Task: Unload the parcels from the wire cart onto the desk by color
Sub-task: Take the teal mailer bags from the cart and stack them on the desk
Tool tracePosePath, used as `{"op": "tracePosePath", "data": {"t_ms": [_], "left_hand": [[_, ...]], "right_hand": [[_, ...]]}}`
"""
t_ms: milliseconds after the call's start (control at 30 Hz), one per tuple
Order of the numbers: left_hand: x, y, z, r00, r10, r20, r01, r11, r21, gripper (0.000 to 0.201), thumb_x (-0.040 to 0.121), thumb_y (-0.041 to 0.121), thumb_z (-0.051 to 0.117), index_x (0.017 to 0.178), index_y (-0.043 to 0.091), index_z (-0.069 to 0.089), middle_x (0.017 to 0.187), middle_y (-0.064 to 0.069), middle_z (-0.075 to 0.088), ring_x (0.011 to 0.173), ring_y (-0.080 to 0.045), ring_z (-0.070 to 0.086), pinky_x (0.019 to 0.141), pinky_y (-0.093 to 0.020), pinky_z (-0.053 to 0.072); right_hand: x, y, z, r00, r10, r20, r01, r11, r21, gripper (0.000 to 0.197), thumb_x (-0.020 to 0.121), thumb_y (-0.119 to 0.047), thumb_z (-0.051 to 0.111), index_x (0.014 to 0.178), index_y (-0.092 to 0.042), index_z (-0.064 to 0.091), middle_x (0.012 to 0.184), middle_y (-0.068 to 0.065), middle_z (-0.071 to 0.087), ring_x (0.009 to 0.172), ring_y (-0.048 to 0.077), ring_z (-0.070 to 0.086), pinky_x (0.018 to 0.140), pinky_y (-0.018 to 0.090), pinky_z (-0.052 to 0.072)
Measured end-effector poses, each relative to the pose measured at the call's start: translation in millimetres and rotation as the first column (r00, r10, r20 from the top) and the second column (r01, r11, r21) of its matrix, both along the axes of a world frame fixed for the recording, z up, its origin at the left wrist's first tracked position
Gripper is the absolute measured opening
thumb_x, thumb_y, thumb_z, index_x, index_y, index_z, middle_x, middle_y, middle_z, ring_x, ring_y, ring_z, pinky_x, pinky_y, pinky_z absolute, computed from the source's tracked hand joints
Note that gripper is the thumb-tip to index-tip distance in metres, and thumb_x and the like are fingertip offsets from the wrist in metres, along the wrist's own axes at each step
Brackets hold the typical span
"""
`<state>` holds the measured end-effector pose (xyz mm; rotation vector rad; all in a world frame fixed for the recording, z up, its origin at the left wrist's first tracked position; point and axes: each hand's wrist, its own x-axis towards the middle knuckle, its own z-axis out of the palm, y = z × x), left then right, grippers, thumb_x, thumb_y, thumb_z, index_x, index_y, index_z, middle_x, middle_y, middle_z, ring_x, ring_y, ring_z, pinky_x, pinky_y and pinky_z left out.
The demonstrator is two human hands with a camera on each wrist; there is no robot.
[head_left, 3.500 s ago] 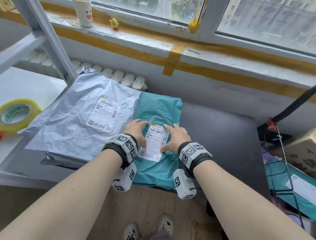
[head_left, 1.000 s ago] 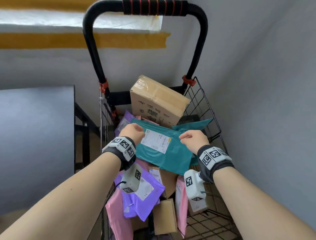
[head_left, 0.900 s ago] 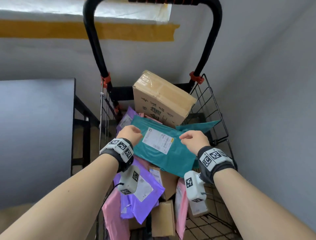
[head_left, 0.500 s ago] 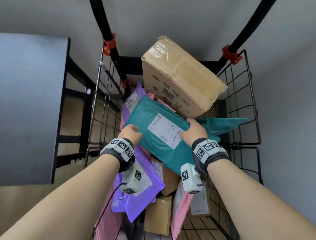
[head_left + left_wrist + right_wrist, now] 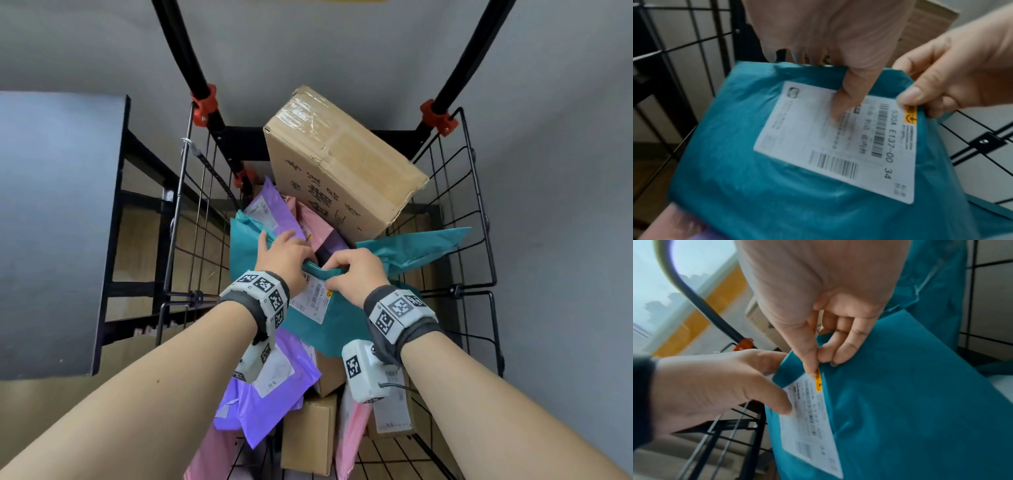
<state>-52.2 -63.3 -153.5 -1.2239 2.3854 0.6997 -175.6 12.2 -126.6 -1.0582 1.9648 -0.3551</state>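
Note:
A teal parcel (image 5: 337, 329) with a white label (image 5: 838, 142) stands tilted up inside the black wire cart (image 5: 479, 219). My left hand (image 5: 294, 262) grips its upper edge, thumb lying on the label (image 5: 855, 91). Right beside it, my right hand (image 5: 337, 272) pinches the same edge between thumb and fingers (image 5: 826, 356), at the label's yellow corner. The left wrist view shows the teal parcel (image 5: 766, 186) close up. In the right wrist view the teal parcel (image 5: 910, 402) hangs below both hands. The grey desk (image 5: 58, 222) is on the left.
A large cardboard box (image 5: 342, 164) leans at the cart's back. More teal bags (image 5: 414, 248) lie behind the held one. Below are a purple parcel (image 5: 270, 387), pink parcels (image 5: 349, 438) and small brown boxes (image 5: 308, 435). The cart's black handle posts (image 5: 185, 51) rise ahead.
Both hands have shifted from the parcel's sides to its upper edge. The teal parcel has been tipped up from lying flat, uncovering purple and pink parcels behind it.

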Motion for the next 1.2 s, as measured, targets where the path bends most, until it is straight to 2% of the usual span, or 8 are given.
{"op": "tracePosePath", "data": {"t_ms": [133, 267, 400, 567, 667, 800, 967, 1200], "left_hand": [[6, -1, 25, 0.995, -0.063, 0.077, 0.058, 0.996, 0.065, 0.031, 0.077, 0.011, 0.057, 0.105, 0.026, 0.062, 0.105, 0.003, 0.064, 0.11, -0.02, 0.056, 0.114, -0.047, 0.013], [27, 3, 50, 0.997, 0.072, -0.018, -0.07, 0.99, 0.12, 0.033, 0.075, 0.009, 0.064, 0.104, 0.022, 0.064, 0.095, -0.001, 0.061, 0.1, -0.024, 0.06, 0.083, -0.029, 0.044], [43, 11, 83, 0.939, 0.26, -0.226, -0.249, 0.965, 0.079, 0.023, 0.076, 0.006, 0.064, 0.097, 0.016, 0.064, 0.096, -0.006, 0.065, 0.095, -0.026, 0.061, 0.08, -0.031, 0.048], [67, 7, 131, 0.741, 0.435, -0.512, -0.449, 0.887, 0.104, 0.02, 0.073, 0.001, 0.067, 0.074, 0.016, 0.054, 0.07, -0.006, 0.055, 0.071, -0.02, 0.051, 0.063, -0.026, 0.037], [86, 11, 160, 0.538, 0.548, -0.641, -0.541, 0.807, 0.236, 0.021, 0.069, 0.001, 0.07, 0.088, 0.007, 0.062, 0.083, -0.012, 0.064, 0.077, -0.019, 0.056, 0.07, -0.031, 0.049], [113, 26, 194, 0.278, 0.689, -0.669, -0.555, 0.684, 0.474, 0.03, 0.078, -0.012, 0.065, 0.105, 0.002, 0.062, 0.099, -0.006, 0.064, 0.09, -0.02, 0.061, 0.075, -0.022, 0.055], [154, 35, 214, 0.19, 0.777, -0.601, -0.536, 0.595, 0.599, 0.022, 0.082, -0.003, 0.066, 0.089, 0.018, 0.065, 0.1, -0.007, 0.069, 0.095, -0.031, 0.066, 0.09, -0.048, 0.052], [179, 55, 224, 0.167, 0.785, -0.596, -0.431, 0.602, 0.672, 0.015, 0.087, 0.002, 0.062, 0.093, 0.015, 0.064, 0.101, -0.008, 0.069, 0.092, -0.028, 0.067, 0.087, -0.044, 0.053]], "right_hand": [[2, 5, 21, 1.0, -0.008, 0.017, 0.009, 0.998, -0.057, 0.018, 0.072, -0.007, 0.072, 0.078, -0.024, 0.072, 0.061, -0.015, 0.056, 0.062, 0.006, 0.051, 0.057, 0.017, 0.04], [-5, 14, 42, 0.973, -0.23, 0.0, 0.223, 0.946, -0.235, 0.024, 0.078, -0.011, 0.068, 0.093, -0.028, 0.068, 0.102, -0.005, 0.063, 0.086, 0.013, 0.06, 0.088, 0.029, 0.05], [-19, 22, 70, 0.892, -0.452, -0.011, 0.428, 0.852, -0.3, 0.045, 0.079, -0.004, 0.057, 0.117, -0.027, 0.059, 0.122, 0.005, 0.054, 0.094, 0.032, 0.064, 0.088, 0.045, 0.053], [-41, 36, 107, 0.763, -0.646, 0.002, 0.618, 0.729, -0.295, 0.041, 0.084, -0.001, 0.043, 0.117, -0.017, 0.062, 0.124, 0.009, 0.058, 0.11, 0.032, 0.056, 0.096, 0.038, 0.047], [-35, 35, 115, 0.853, -0.519, 0.048, 0.514, 0.822, -0.244, 0.03, 0.088, 0.001, 0.048, 0.1, -0.015, 0.069, 0.112, 0.012, 0.066, 0.095, 0.028, 0.061, 0.078, 0.023, 0.048], [15, 19, 125, 0.914, -0.292, 0.281, 0.354, 0.913, -0.204, 0.037, 0.083, 0.013, 0.053, 0.115, -0.004, 0.06, 0.083, 0.001, 0.06, 0.074, 0.014, 0.054, 0.053, 0.008, 0.041], [77, 7, 152, 0.916, -0.192, 0.351, 0.293, 0.92, -0.259, 0.06, 0.076, -0.002, 0.071, 0.131, -0.012, 0.049, 0.106, 0.006, 0.057, 0.097, 0.019, 0.056, 0.098, 0.038, 0.044], [97, 28, 159, 0.808, -0.248, 0.535, 0.421, 0.878, -0.228, 0.038, 0.063, -0.005, 0.08, 0.096, -0.013, 0.062, 0.104, 0.011, 0.071, 0.094, 0.031, 0.068, 0.089, 0.051, 0.053]]}}
